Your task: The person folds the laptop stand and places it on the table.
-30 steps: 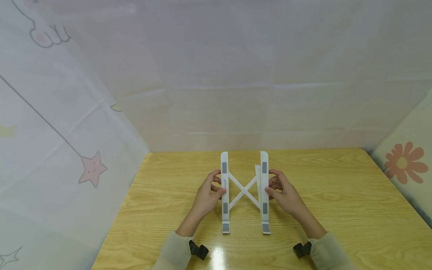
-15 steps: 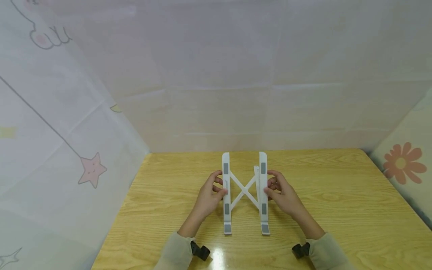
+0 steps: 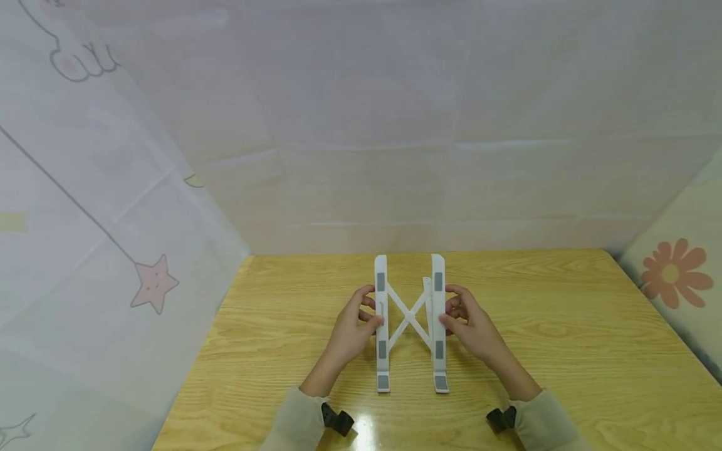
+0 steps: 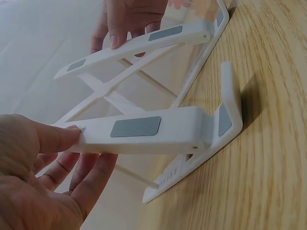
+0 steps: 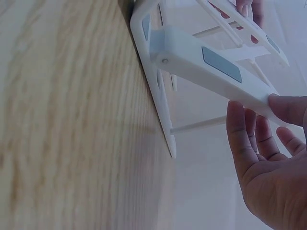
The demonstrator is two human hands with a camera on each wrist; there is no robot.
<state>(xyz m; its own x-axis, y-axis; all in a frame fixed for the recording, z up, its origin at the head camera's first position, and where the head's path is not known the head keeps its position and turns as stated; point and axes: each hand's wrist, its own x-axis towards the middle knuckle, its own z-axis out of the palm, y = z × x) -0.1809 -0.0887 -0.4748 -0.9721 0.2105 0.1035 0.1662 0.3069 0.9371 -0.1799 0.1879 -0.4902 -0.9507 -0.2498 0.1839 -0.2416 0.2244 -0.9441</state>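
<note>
A white folding laptop stand (image 3: 410,317) stands on the wooden table, its two long arms joined by an X-shaped brace. Grey pads line the arms and the front lips. My left hand (image 3: 351,330) grips the left arm, thumb on top and fingers beneath, as the left wrist view shows with the hand (image 4: 48,167) close up. On the other side my right hand (image 3: 474,324) holds the right arm the same way; in the right wrist view the thumb of this hand (image 5: 273,177) lies on the upper face. Raised arms rest above base rails, with a thin support rod (image 5: 199,124) between.
The wooden table (image 3: 564,326) extends to both sides of the stand. Pale cloth (image 3: 361,156) hangs behind the table, with printed sheets at the left and right. Each wrist carries a small black camera, such as the left one (image 3: 338,421).
Both hands have moved slightly towards each other. The stand's two arms are closer together and its X brace is narrower.
</note>
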